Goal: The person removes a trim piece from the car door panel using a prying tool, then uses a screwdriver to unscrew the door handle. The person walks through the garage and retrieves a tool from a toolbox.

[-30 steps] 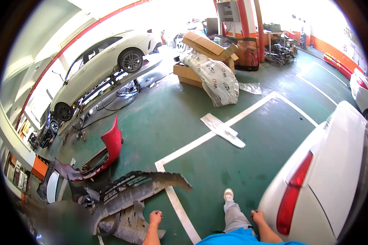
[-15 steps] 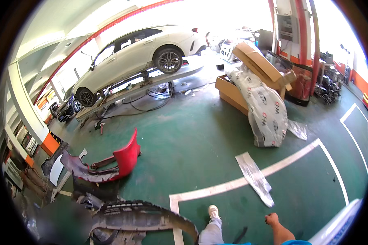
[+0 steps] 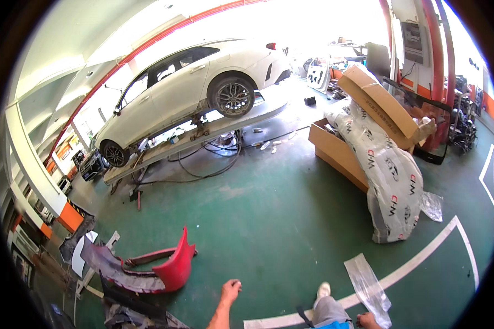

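Note:
My left hand (image 3: 231, 289) hangs over the green floor with its fingers loosely curled together, and nothing shows in it. To its left lies a red and dark bumper cover (image 3: 173, 270), apart from the hand. Low at the bottom edge is my right hand (image 3: 366, 319), partly cut off, its fingers curled in and no object visible in them. Behind it, a clear plastic sheet (image 3: 365, 279) lies across a white floor line. My shoe (image 3: 323, 290) points forward between the two hands.
A white car (image 3: 175, 82) stands on a raised platform (image 3: 203, 134). Ahead right, a wrapped part (image 3: 392, 186) leans against an opened cardboard box (image 3: 337, 153). Dark bumper pieces (image 3: 129, 312) lie at lower left. A hammer-like tool (image 3: 138, 198) lies near the platform.
My view has shifted forward and up, so the wrapped part and box appear nearer. My left hand has come into view. My right hand sits lower, and the near dark bumper has mostly left view.

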Demonstrator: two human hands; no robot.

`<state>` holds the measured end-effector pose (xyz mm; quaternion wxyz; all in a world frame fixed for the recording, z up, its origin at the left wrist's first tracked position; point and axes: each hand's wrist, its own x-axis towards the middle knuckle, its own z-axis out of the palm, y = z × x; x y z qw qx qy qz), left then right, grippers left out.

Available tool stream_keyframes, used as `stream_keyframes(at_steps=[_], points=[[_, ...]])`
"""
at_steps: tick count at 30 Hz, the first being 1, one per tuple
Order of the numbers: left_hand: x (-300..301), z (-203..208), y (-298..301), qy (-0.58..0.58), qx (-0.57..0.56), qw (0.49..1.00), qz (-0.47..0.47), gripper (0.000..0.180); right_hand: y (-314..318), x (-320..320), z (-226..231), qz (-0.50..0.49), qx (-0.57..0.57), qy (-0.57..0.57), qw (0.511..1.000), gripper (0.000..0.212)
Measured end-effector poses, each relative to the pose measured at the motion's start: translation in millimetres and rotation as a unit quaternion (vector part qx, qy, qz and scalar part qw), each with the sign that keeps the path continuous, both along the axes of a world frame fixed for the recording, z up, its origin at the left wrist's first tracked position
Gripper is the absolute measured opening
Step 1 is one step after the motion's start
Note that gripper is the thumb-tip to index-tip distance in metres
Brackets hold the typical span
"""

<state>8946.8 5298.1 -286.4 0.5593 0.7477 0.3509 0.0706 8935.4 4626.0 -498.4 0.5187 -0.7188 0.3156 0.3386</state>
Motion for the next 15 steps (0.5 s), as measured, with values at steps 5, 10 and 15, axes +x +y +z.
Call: stream_keyframes(at_steps=[5, 10, 15], points=[[180.7, -43.0, 75.4, 0.107, 0.057, 0.993, -0.012, 0.024, 93.9, 179.5, -2.8, 0.064, -0.066, 0.042, 0.995, 0.023], [230.4, -129.7, 80.8, 0.288, -0.122, 0.95, -0.005, 0.023, 194.6, 430.1, -9.6, 0.106, -0.056, -0.063, 0.991, 0.022], [250.1, -96.2, 65.3, 0.301, -0.208, 0.923, 0.116, 0.028, 318.7, 710.2, 100.6, 0.092, 0.03, -0.111, 0.989, 0.02]])
